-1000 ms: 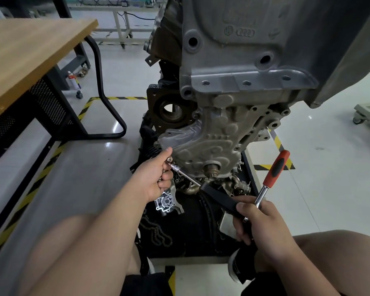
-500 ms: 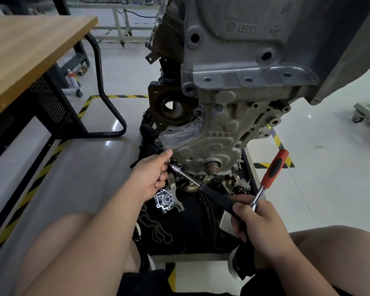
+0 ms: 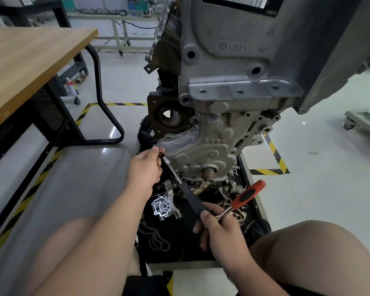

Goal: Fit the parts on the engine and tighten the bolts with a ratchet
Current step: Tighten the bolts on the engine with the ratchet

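A grey engine (image 3: 233,86) stands upright on a black tray, its lower timing cover (image 3: 203,152) facing me. My left hand (image 3: 145,169) pinches the socket end of a black-handled driver (image 3: 190,195) against a bolt at the cover's lower left edge. My right hand (image 3: 218,229) grips that driver's black handle and also holds a ratchet with a red and black handle (image 3: 247,194), which sticks up to the right. The bolt itself is hidden by my left fingers.
The black tray (image 3: 250,189) under the engine holds several loose parts, a silver pump housing (image 3: 161,207) and a chain (image 3: 156,238). A wooden table (image 3: 28,67) on a black frame stands at the left. Yellow-black floor tape runs around. A wheeled cart (image 3: 363,120) sits far right.
My left hand and the driver's socket end shifted slightly up along the cover's edge. My right hand keeps hold of both tools; the view tilted up a little.
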### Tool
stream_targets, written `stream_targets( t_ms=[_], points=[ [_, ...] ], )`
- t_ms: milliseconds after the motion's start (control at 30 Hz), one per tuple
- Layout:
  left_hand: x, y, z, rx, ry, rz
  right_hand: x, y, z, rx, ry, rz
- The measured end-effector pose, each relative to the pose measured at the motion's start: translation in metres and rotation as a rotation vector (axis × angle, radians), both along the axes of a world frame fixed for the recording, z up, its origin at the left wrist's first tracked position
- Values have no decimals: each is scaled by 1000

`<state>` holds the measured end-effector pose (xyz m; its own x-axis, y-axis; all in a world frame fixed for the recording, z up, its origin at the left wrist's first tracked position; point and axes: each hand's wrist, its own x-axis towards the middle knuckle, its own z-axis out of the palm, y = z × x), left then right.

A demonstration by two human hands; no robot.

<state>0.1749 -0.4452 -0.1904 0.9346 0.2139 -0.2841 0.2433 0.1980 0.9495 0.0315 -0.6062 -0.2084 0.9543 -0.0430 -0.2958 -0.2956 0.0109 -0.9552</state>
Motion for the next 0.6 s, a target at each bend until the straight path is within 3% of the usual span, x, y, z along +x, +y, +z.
stream_targets(
  t_ms=[600],
  points=[
    [18, -3, 15, 411, -90, 10, -13, 59, 9, 134, -22, 71]
  ],
)
